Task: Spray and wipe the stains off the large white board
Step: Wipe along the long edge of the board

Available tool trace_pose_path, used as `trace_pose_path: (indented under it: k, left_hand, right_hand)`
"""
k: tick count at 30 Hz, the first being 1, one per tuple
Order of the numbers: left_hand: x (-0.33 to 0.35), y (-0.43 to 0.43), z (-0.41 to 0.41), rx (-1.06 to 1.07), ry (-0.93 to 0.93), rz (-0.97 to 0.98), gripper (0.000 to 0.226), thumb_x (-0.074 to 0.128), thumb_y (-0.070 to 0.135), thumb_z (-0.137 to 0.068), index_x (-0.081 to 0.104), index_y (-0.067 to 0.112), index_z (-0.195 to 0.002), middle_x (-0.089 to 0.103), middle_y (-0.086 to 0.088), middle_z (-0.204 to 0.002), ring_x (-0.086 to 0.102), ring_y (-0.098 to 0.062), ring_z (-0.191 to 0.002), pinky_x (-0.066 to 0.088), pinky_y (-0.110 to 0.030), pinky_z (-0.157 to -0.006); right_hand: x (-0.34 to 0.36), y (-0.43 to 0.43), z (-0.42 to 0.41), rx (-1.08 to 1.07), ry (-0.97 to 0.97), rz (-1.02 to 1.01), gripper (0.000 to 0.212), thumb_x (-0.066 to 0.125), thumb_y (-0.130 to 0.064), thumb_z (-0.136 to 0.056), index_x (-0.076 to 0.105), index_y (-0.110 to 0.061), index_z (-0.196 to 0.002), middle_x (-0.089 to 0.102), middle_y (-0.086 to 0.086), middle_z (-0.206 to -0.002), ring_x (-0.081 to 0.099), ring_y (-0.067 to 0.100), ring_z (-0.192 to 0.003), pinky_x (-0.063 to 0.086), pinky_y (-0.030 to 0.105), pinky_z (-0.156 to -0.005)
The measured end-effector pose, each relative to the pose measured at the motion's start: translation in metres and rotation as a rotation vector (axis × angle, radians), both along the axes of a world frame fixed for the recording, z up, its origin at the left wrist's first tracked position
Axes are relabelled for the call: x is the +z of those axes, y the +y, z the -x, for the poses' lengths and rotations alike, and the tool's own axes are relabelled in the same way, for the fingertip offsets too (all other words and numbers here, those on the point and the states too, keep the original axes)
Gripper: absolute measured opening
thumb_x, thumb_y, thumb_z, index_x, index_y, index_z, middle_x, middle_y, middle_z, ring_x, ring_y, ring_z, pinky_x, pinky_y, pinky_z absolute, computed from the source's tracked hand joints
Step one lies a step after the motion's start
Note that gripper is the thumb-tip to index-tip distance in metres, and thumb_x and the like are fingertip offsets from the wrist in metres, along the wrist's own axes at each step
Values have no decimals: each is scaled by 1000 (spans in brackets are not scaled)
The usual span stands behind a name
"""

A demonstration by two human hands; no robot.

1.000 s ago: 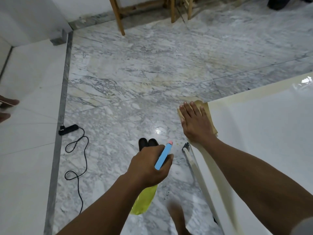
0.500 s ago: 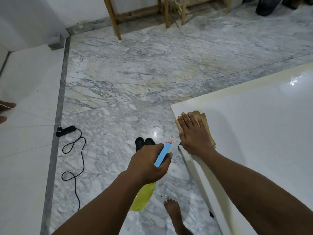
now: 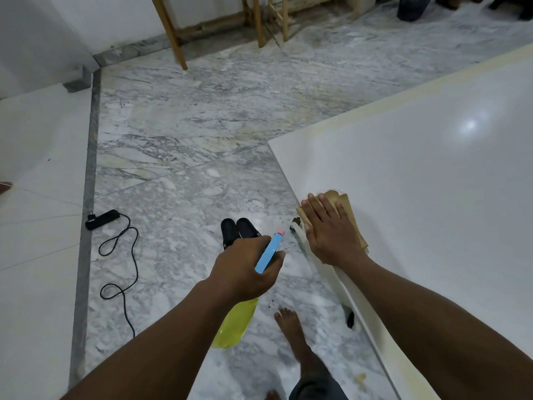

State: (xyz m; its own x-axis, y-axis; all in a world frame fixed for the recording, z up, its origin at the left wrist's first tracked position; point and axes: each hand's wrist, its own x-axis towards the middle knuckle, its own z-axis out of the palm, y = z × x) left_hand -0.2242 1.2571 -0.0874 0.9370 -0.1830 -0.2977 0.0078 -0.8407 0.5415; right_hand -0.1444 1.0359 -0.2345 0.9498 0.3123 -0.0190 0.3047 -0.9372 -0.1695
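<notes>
The large white board [image 3: 418,174] fills the right side, raised a little off the marble floor. My right hand [image 3: 331,229] lies flat with straight fingers on a tan cloth [image 3: 346,203], pressing it onto the board's near left edge. My left hand [image 3: 248,264] grips a spray bottle over the floor left of the board. The bottle's blue trigger head [image 3: 271,251] with a pink tip points up to the right, and its yellow body [image 3: 236,324] hangs below my wrist.
Black slippers [image 3: 239,229] sit on the floor just beyond my left hand. A black power strip with a coiled cord [image 3: 115,246] lies at left. My bare foot [image 3: 291,327] stands beside the board's edge. Wooden furniture legs [image 3: 173,33] stand at the back.
My right hand and the cloth have slid toward me along the board's left edge, away from its far corner. The left hand keeps holding the bottle in the same place.
</notes>
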Motion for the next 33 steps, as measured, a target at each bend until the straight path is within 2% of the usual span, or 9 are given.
trace_pose_path:
  k: [3, 7, 10, 14, 20, 27, 33]
  left_hand:
    - [1, -7, 32, -16, -10, 6, 34, 57, 44, -102, 57, 15, -84, 63, -7, -72, 49, -19, -57, 41, -36, -57]
    - [1, -19, 78, -59, -9, 30, 33, 57, 44, -101, 59, 15, -87, 65, -8, -76, 59, -28, -66, 50, -45, -62]
    - [-1, -27, 109, -84, 9, 39, 35, 57, 44, -101, 55, 15, -82, 61, -9, -72, 52, -25, -61, 50, -47, -63]
    - [-7, -41, 140, -116, 43, 58, 37, 57, 46, -100, 52, 16, -79, 52, 0, -64, 45, -20, -56, 43, -41, -58]
    - [-5, -63, 173, -149, 39, 49, 37, 57, 44, -101, 54, 13, -81, 58, -4, -69, 48, -21, -59, 40, -34, -58]
    - [-1, -86, 195, -107, 47, 13, 36, 56, 43, -102, 55, 13, -83, 62, -6, -73, 52, -23, -62, 41, -34, -60]
    - [1, -108, 221, -86, 55, 0, 36, 57, 43, -102, 48, 21, -74, 62, -5, -71, 51, -21, -60, 38, -31, -57]
  right_hand:
    - [2, -15, 41, -8, -9, 13, 60, 25, -42, -101, 22, -22, -157, 18, -1, -166, 9, 20, -154, 13, 50, -124]
    - [4, -34, 94, -27, -18, 11, 60, 23, -43, -100, 23, -22, -157, 20, 0, -166, 11, 21, -154, 15, 50, -123]
    - [6, -48, 133, -40, -4, 13, 61, 25, -42, -99, 25, -22, -156, 21, 1, -165, 13, 22, -154, 15, 51, -123]
    - [7, -71, 187, -55, 17, 51, 62, 32, -42, -98, 23, -22, -157, 20, 1, -165, 12, 22, -154, 15, 50, -123]
    - [11, -94, 246, -83, 64, 52, 68, 33, -50, -98, 16, -23, -158, 12, -1, -167, 5, 20, -154, 16, 51, -122]
    - [10, -107, 277, -87, 75, -27, 62, 32, -35, -100, 16, -22, -158, 9, -3, -167, 3, 18, -154, 13, 48, -124]
    - [11, -128, 326, -42, 16, -94, 60, 34, -27, -97, 29, -16, -155, 21, 2, -165, 14, 21, -153, 16, 49, -122]
